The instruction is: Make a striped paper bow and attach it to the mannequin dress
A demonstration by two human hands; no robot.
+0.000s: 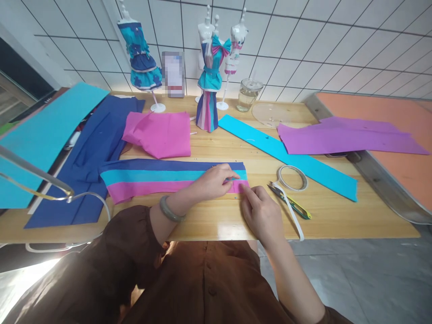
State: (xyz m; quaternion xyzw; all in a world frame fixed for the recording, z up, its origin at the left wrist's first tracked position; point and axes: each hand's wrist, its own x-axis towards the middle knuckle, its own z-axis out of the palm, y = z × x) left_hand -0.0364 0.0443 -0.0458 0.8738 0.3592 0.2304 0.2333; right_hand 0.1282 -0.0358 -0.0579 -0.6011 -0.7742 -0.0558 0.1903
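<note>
A long fabric strip [158,176] in dark blue, turquoise and pink bands lies across the wooden table before me. My left hand [216,181] rests over the strip's right part, its fingers bent and thumb and forefinger drawn together at the fabric. At the pink corner of the right end, my right hand [263,211] presses with the forefinger, the other fingers curled under. Whether the thumb grips the edge from below is hidden. Just right of that hand lie yellow-handled thread snips [297,208] and a roll of white tape [293,177] with its loose end hanging down.
Behind are a folded pink cloth [162,134], a turquoise strip [286,155], dressed mini mannequins [211,81] and a glass of liquid [249,95]. Dark blue cloth [87,157] is heaped at left. Purple fabric [351,136] overlaps the metal-edged orange surface [401,180] at right.
</note>
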